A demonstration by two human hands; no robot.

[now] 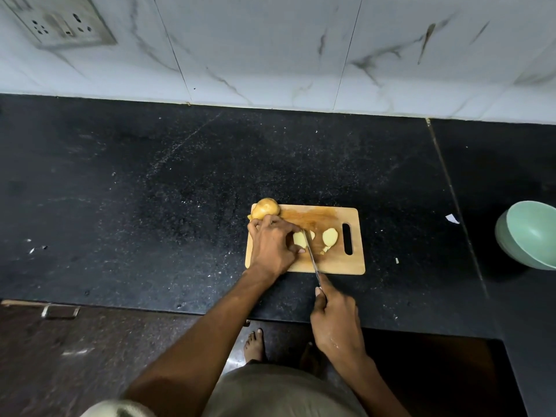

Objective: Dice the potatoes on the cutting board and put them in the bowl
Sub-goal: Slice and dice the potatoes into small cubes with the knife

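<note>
Potato piece (298,238) pinned on cutting board (337,263) by left hand (272,245), fingers curled on it. Knife (311,257) gripped by right hand (335,314), blade on piece.

Under the left hand (272,246) lies a matt, pale rectangular wooden cutting board (337,263) on a speckled, polished black stone table (180,182). The right hand (335,319) grips a thin shiny metal knife (311,255). Well right sits a smooth mint-green plastic-looking bowl (531,234).

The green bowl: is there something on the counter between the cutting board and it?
Only a small white scrap lies on the black counter between the cutting board and the green bowl. It is flat; nothing visible blocks carrying potato pieces across.
</note>
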